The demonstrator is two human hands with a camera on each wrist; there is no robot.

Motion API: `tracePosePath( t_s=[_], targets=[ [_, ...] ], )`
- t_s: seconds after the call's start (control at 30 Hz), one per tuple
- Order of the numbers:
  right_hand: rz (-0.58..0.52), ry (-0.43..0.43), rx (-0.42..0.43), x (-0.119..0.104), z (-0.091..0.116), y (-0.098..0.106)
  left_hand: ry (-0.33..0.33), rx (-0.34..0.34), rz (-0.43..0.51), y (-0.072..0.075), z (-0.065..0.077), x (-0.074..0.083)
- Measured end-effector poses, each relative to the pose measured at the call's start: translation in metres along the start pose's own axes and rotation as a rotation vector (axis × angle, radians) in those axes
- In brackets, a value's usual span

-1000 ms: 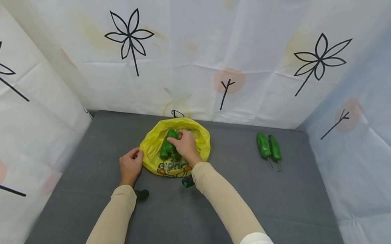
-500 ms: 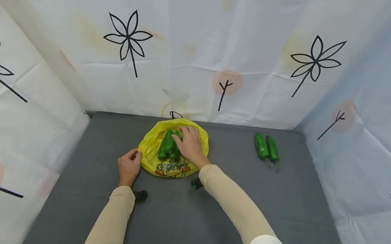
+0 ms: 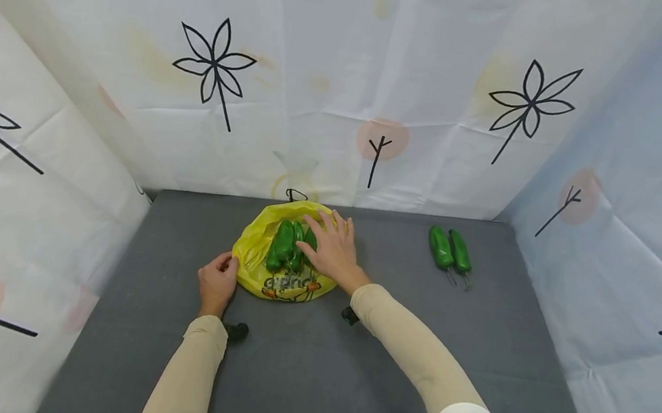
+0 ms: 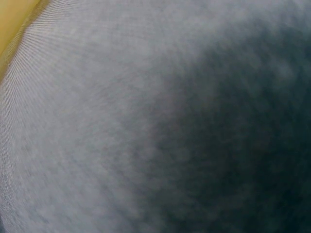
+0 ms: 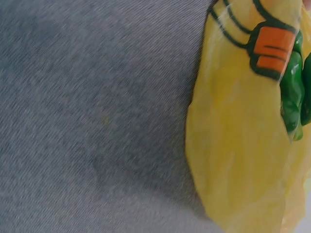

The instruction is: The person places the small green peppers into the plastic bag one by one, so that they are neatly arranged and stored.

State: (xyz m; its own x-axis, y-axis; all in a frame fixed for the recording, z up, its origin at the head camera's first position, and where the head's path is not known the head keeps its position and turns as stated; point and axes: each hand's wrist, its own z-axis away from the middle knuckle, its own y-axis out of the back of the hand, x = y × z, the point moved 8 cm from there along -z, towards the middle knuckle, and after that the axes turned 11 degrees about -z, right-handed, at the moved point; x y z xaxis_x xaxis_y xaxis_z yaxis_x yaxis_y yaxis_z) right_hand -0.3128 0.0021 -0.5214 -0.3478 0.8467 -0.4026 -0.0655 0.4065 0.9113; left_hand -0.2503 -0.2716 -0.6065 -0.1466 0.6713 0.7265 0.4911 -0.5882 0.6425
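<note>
A yellow plastic bag with printed lettering lies with its mouth spread on the grey table. Inside it are green peppers, close together; the right hand partly covers one of them. My left hand pinches the bag's left rim between thumb and curled fingers. Over the bag's right side is my right hand, fingers spread and holding nothing; whether it touches the rim cannot be told. In the right wrist view the bag's yellow side shows, with glossy peppers at its opening.
Two more long green peppers, a left one and a right one, lie side by side at the back right of the grey table. White patterned cloth stands behind and along both sides.
My right hand has let go of a pepper in the bag, spread its fingers and moved right toward the bag's right rim. The left hand stays at the left rim.
</note>
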Motion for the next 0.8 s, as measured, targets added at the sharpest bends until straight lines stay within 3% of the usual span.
tracePosePath(
  t_s=[0.33,0.8],
  targets=[
    [0.074,-0.037,-0.039,0.017,0.007,0.001,-0.002,0.014,-0.003,0.001,0.001,0.0],
    [0.031,-0.075,-0.061,0.043,0.014,0.003,-0.025,0.021,-0.003,0.002,0.001,0.004]
  ],
)
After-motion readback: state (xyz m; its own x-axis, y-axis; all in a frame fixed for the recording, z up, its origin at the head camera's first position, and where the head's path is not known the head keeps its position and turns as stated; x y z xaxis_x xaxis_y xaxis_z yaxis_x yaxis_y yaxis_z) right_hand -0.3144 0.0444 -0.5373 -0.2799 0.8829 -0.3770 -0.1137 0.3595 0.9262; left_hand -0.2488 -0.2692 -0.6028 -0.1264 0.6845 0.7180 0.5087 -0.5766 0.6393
